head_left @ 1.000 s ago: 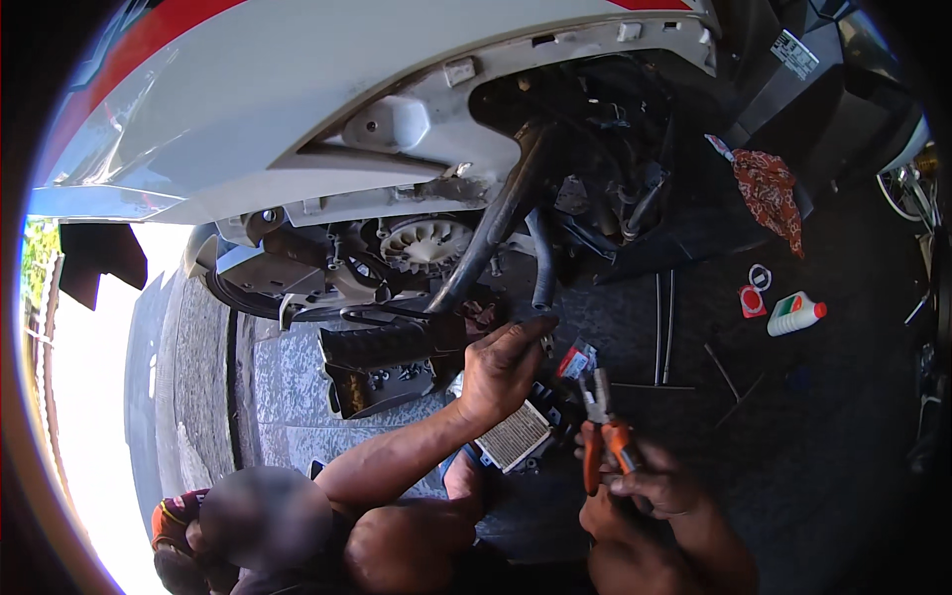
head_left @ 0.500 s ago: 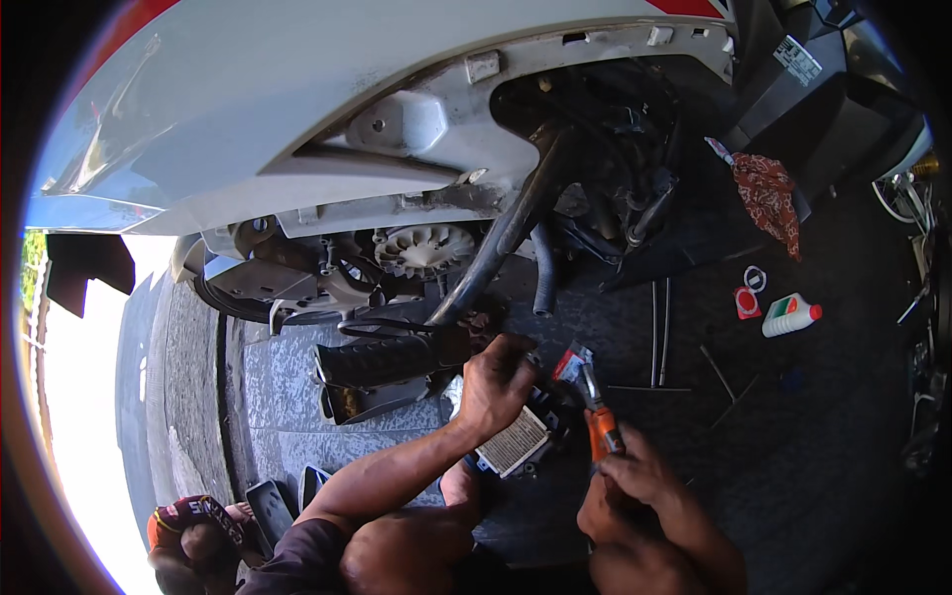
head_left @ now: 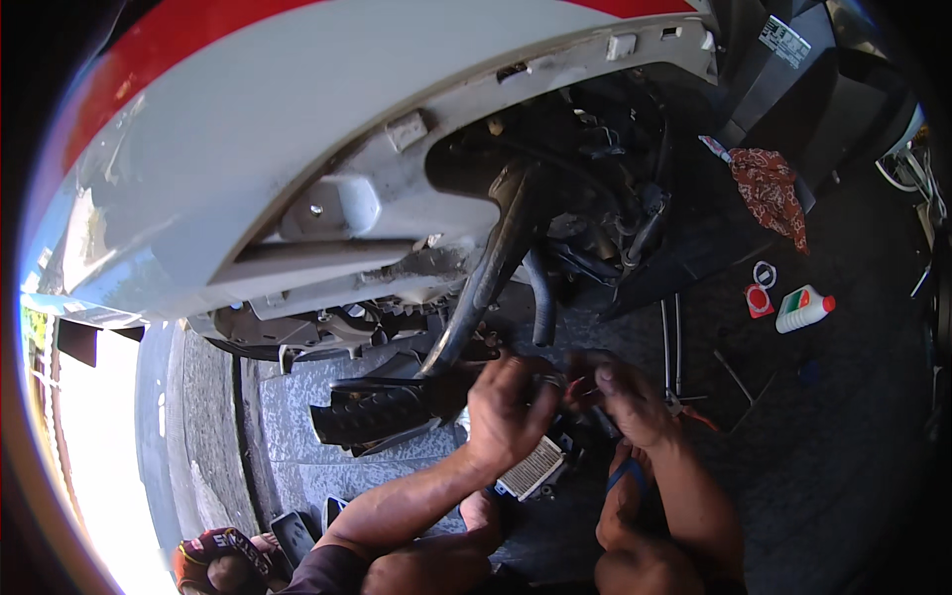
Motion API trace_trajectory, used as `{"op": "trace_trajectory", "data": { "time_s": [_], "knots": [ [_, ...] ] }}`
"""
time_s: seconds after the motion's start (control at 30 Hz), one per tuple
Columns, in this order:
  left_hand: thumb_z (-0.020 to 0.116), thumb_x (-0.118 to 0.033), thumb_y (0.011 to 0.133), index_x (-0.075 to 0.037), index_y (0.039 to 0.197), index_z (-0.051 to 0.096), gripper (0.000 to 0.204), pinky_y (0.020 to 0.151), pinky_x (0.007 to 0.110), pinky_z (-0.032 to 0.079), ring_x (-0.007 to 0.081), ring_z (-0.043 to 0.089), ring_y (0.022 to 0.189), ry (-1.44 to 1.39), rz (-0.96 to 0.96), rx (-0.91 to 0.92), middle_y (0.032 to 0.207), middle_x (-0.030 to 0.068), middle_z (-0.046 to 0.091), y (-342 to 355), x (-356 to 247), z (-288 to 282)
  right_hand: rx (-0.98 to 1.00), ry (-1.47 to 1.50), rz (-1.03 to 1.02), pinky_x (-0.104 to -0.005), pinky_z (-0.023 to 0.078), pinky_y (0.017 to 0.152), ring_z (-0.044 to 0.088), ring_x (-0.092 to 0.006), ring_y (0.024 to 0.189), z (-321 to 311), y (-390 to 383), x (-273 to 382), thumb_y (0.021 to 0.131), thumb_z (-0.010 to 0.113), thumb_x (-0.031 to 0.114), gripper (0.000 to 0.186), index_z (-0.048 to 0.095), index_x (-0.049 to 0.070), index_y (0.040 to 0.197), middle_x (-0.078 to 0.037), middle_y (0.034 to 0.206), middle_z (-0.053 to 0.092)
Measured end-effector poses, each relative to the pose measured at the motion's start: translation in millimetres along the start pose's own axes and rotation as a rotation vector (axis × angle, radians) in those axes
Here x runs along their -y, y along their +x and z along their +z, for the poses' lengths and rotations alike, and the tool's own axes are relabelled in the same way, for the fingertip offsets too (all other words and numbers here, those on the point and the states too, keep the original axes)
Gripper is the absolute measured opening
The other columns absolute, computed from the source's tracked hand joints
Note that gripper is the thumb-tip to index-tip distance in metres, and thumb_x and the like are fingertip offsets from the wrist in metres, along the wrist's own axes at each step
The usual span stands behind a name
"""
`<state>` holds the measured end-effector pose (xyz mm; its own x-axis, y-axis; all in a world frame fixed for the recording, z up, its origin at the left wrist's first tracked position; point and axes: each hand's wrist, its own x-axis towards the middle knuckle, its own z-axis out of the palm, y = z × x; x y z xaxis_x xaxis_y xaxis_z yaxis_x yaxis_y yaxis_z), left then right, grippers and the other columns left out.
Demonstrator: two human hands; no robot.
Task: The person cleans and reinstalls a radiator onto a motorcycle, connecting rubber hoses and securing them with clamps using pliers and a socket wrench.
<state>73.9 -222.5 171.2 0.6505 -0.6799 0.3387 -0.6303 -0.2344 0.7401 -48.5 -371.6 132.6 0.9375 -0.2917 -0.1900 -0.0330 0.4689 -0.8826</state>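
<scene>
Over the dark floor, beneath the scooter's white and red body panel point(head_left: 248, 129), my two hands are close together. My left hand point(head_left: 506, 407) is closed, its thumb and fingers pressed together on something small and hidden. Just to its right, my right hand point(head_left: 635, 402) is closed too, fingers bent towards the left hand. A small red thing point(head_left: 577, 390) shows between the fingertips, too blurred to name. Orange-handled pliers point(head_left: 702, 417) lie on the floor beside my right hand. Below the hands sits a small finned radiator point(head_left: 535, 468).
A bare metal frame tube point(head_left: 486, 273) and grey hose point(head_left: 540, 297) hang above the hands. Left lies a black ribbed part point(head_left: 382, 415). Rightward are metal rods point(head_left: 671, 342), a T-handle tool point(head_left: 736, 377), a white bottle point(head_left: 804, 310) and a red patterned cloth point(head_left: 769, 193). Another person point(head_left: 226, 561) is at lower left.
My right hand has let go of the orange-handled pliers, now on the floor, and moved up beside my left hand. The view has shifted, with the body panel lower and further left.
</scene>
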Motion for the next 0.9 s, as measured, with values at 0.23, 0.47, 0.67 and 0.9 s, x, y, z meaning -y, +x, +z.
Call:
{"op": "trace_trajectory", "data": {
  "time_s": [0.23, 0.47, 0.67, 0.9],
  "knots": [
    [0.069, -0.004, 0.081, 0.001, 0.111, 0.064, 0.030, 0.071, 0.040, 0.055, 0.0360, 0.069, 0.081, 0.169, -0.007, 0.158, 0.093, 0.0199, 0.067, -9, -19, -1, -0.198, -0.008, -0.003, -0.0278, 0.049, 0.082, 0.060, -0.0111, 0.091, 48, 7, -14, 0.105, 0.048, 0.022, 0.028, 0.064, 0.001, 0.114, -0.006, 0.099, 0.066],
    [0.060, -0.025, 0.093, 0.005, 0.108, 0.063, 0.034, 0.074, 0.038, 0.054, 0.0271, 0.072, 0.087, 0.019, -0.377, 0.028, 0.089, 0.0207, 0.070, 47, -10, 6, -0.438, 0.194, -0.100, -0.0216, 0.032, 0.043, 0.040, -0.0037, 0.049, 6, 45, -5, 0.101, 0.053, 0.017, 0.016, 0.061, 0.008, 0.091, 0.003, 0.066, 0.048],
    [0.051, -0.044, 0.094, 0.011, 0.112, 0.054, 0.058, 0.093, 0.052, 0.047, 0.0511, 0.061, 0.107, 0.108, -0.701, 0.039, 0.112, 0.0371, 0.062, 110, 15, 54, -0.432, 0.483, 0.021, -0.0200, 0.032, 0.043, 0.040, -0.0019, 0.050, -1, 62, -18, 0.097, 0.060, 0.021, 0.014, 0.061, 0.009, 0.090, 0.005, 0.066, 0.048],
    [0.036, -0.062, 0.099, 0.006, 0.086, 0.061, 0.074, 0.082, 0.051, 0.050, 0.0470, 0.065, 0.096, 0.158, -0.830, -0.173, 0.094, 0.0314, 0.067, 117, 2, 55, -0.489, -0.254, -0.397, -0.0289, 0.047, 0.058, 0.060, -0.0117, 0.066, 1, 71, -28, 0.096, 0.060, 0.014, 0.019, 0.067, -0.001, 0.105, -0.004, 0.076, 0.063]
  ]
}}
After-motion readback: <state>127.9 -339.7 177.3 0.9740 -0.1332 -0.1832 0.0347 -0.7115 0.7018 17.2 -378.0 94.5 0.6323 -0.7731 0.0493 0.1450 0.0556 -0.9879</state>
